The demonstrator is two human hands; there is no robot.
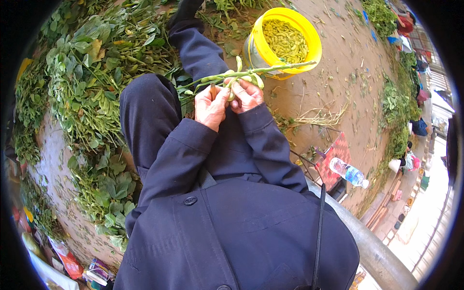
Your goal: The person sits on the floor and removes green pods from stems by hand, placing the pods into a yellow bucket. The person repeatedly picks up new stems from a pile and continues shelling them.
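A green soybean stalk (282, 67) with several pods lies across both hands above my lap, its bare end pointing right over the near side of the yellow bucket. My left hand (211, 107) has its thumb and fingers pinched at a plump pod (231, 96) under the stalk. A small brown object (213, 92) shows at its fingers; what it is I cannot tell. My right hand (248, 95) grips the stalk and pods close beside the left. Beyond the hands stands the yellow bucket (314, 47), holding many loose green pods (284, 40).
Heaped soybean plants (90, 79) lie at the left, beside my bent knee (148, 105). Dry stalks (322, 117) are on the ground at right. A plastic bottle (348, 172) lies near a red woven seat (335, 156). Other people (411, 161) sit along the far right.
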